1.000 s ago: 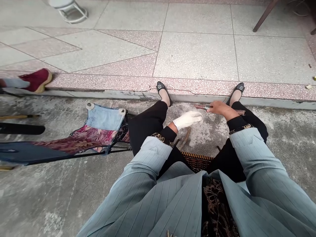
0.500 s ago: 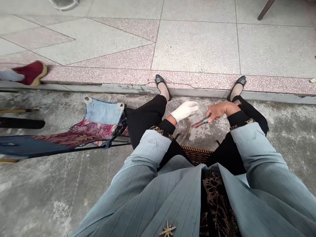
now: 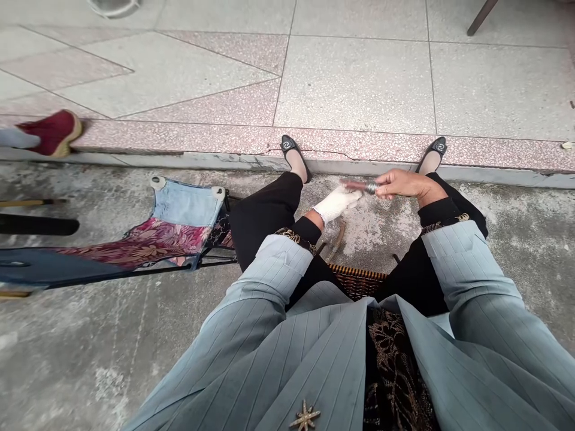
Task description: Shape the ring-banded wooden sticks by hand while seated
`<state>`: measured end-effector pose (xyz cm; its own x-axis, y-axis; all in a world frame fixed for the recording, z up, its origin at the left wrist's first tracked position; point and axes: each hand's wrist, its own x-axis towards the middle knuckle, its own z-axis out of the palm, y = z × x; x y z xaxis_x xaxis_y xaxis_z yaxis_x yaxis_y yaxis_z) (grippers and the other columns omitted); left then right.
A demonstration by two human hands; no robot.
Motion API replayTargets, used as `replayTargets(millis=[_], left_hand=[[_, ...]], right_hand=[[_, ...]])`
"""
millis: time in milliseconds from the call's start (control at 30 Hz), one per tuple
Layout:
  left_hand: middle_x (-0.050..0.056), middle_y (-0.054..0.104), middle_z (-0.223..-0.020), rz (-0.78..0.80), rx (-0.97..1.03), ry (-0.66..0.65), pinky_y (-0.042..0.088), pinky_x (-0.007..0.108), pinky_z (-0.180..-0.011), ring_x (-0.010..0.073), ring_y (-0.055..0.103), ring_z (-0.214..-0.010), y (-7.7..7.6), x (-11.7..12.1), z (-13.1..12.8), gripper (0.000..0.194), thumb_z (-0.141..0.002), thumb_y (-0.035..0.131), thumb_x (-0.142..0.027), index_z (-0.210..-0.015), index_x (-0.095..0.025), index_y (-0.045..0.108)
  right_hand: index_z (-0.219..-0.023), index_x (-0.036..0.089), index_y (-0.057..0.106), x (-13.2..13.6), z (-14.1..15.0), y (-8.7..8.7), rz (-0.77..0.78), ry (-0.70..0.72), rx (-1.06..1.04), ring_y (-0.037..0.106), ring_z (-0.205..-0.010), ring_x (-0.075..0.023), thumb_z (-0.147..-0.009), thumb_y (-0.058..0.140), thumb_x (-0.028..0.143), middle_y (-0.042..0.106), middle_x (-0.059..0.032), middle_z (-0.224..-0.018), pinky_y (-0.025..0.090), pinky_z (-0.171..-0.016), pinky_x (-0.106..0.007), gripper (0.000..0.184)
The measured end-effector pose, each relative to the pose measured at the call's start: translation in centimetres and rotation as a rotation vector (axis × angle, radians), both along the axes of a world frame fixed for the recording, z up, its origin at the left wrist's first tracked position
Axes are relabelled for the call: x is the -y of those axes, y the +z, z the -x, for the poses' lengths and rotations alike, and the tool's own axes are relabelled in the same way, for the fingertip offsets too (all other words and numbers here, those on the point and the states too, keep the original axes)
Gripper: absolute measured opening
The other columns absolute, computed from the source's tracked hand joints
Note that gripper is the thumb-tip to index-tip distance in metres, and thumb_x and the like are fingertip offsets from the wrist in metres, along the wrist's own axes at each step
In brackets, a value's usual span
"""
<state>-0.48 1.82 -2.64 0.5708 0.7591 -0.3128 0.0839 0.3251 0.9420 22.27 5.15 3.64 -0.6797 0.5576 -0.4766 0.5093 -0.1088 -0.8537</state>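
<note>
My left hand [image 3: 338,203], in a white knitted glove, has its fingers curled together; what lies inside them, if anything, is hidden. My bare right hand [image 3: 401,183] is closed around one end of a slim reddish-brown tool [image 3: 354,184] with silvery wire coiled about it by my fingers. The tool lies almost level and points left, its blurred far end over the gloved fingers. Whether it touches the glove I cannot tell. Below the hands, between my knees, is a bent brown stick [image 3: 336,242], and a woven wicker edge [image 3: 359,280] shows under me.
A folding chair [image 3: 175,233] with denim and flowered cloth stands close on my left. Past it are a dark bar [image 3: 38,225] and another person's red shoe [image 3: 51,133]. My feet rest on a raised tiled step [image 3: 359,146]. A chair leg [image 3: 481,17] stands far right.
My right hand has risen, and the tool has swung from slanting downward to nearly level, its end now over the glove. My left hand has shifted only slightly.
</note>
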Motion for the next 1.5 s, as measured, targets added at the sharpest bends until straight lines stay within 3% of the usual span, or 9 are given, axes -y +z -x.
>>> replayTargets(millis=[167, 333, 667, 800, 900, 967, 1167, 1367, 1500], left_hand=[[-0.004, 0.042, -0.057, -0.024, -0.021, -0.133, 0.034, 0.017, -0.044, 0.0063, 0.039, -0.048, -0.6, 0.9, -0.3, 0.04, -0.092, 0.054, -0.052, -0.087, -0.014, 0.062], [-0.001, 0.048, -0.06, -0.104, -0.117, -0.242, 0.037, 0.017, -0.047, 0.0072, 0.043, -0.052, -0.1, 0.7, -0.2, 0.035, -0.092, 0.053, -0.045, -0.084, -0.014, 0.064], [0.0, 0.056, -0.067, -0.106, -0.071, -0.121, 0.036, 0.019, -0.05, 0.0065, 0.045, -0.054, 1.1, -0.2, 0.7, 0.026, -0.084, 0.062, -0.038, -0.079, -0.012, 0.06], [-0.002, 0.052, -0.063, -0.07, -0.086, -0.057, 0.037, 0.019, -0.05, 0.0067, 0.044, -0.052, 0.7, 0.1, 0.2, 0.027, -0.087, 0.058, -0.04, -0.084, -0.013, 0.06], [-0.003, 0.047, -0.06, -0.084, -0.108, -0.126, 0.035, 0.018, -0.047, 0.0069, 0.041, -0.05, 0.7, 0.5, 0.0, 0.031, -0.092, 0.051, -0.043, -0.085, -0.015, 0.061], [-0.003, 0.046, -0.06, -0.117, -0.13, -0.202, 0.035, 0.018, -0.048, 0.0074, 0.042, -0.051, 0.8, 0.9, -0.1, 0.032, -0.092, 0.051, -0.043, -0.084, -0.015, 0.062], [-0.002, 0.048, -0.061, -0.185, -0.144, -0.198, 0.033, 0.019, -0.049, 0.0073, 0.041, -0.051, 1.6, 0.7, 0.2, 0.033, -0.091, 0.051, -0.044, -0.083, -0.014, 0.062], [-0.003, 0.048, -0.06, -0.176, -0.153, -0.063, 0.029, 0.021, -0.049, 0.0075, 0.039, -0.051, 1.6, -0.2, 0.9, 0.031, -0.085, 0.057, -0.045, -0.079, -0.014, 0.058], [-0.001, 0.054, -0.065, -0.22, -0.165, -0.005, 0.033, 0.022, -0.054, 0.0091, 0.043, -0.056, 0.7, -0.5, 0.8, 0.031, -0.084, 0.058, -0.044, -0.081, -0.013, 0.059]], right_hand=[[-0.078, 0.017, 0.064, -0.7, 0.8, -1.8, -0.208, -0.268, 0.266, 0.051, -0.065, -0.0146, -0.086, 0.06, 0.047, 0.059, -0.0032, -0.069, 0.04, -0.064, -0.029, 0.032], [-0.091, 0.014, 0.068, -1.0, 1.8, -2.4, -0.417, -0.111, 0.709, 0.055, -0.079, -0.023, -0.087, 0.062, 0.043, 0.064, -0.0121, -0.086, 0.037, -0.067, -0.033, 0.03], [-0.088, 0.012, 0.071, 0.6, 1.2, 0.1, 0.184, 0.452, 0.192, 0.05, -0.061, -0.0098, -0.083, 0.071, 0.039, 0.06, -0.0001, -0.068, 0.039, -0.062, -0.026, 0.027], [-0.089, 0.014, 0.068, 0.2, 0.7, 0.2, 0.082, 0.017, -0.07, 0.048, -0.061, -0.0096, -0.078, 0.073, 0.049, 0.06, 0.0001, -0.071, 0.04, -0.06, -0.024, 0.037], [-0.088, 0.016, 0.064, -0.6, 0.5, -0.9, -0.091, -0.465, -0.004, 0.048, -0.06, -0.0111, -0.083, 0.065, 0.055, 0.06, -0.0028, -0.071, 0.04, -0.058, -0.026, 0.04], [-0.089, 0.015, 0.065, -1.0, 0.6, -1.5, -0.196, -0.548, 0.177, 0.051, -0.062, -0.0141, -0.087, 0.059, 0.055, 0.062, -0.0064, -0.074, 0.04, -0.06, -0.028, 0.041], [-0.092, 0.014, 0.071, -1.0, 1.2, -1.7, -0.348, -0.008, 0.774, 0.061, -0.079, -0.0254, -0.084, 0.066, 0.043, 0.069, -0.0154, -0.09, 0.039, -0.065, -0.033, 0.031], [-0.081, 0.015, 0.07, -0.1, 1.3, -1.8, 0.147, 0.447, 0.348, 0.051, -0.058, -0.0129, -0.074, 0.075, 0.05, 0.06, -0.0015, -0.063, 0.04, -0.059, -0.027, 0.036], [-0.089, 0.015, 0.073, 0.0, 0.9, -1.1, 0.165, 0.372, 0.031, 0.05, -0.058, -0.0092, -0.074, 0.075, 0.052, 0.06, 0.0014, -0.066, 0.04, -0.058, -0.023, 0.04]])
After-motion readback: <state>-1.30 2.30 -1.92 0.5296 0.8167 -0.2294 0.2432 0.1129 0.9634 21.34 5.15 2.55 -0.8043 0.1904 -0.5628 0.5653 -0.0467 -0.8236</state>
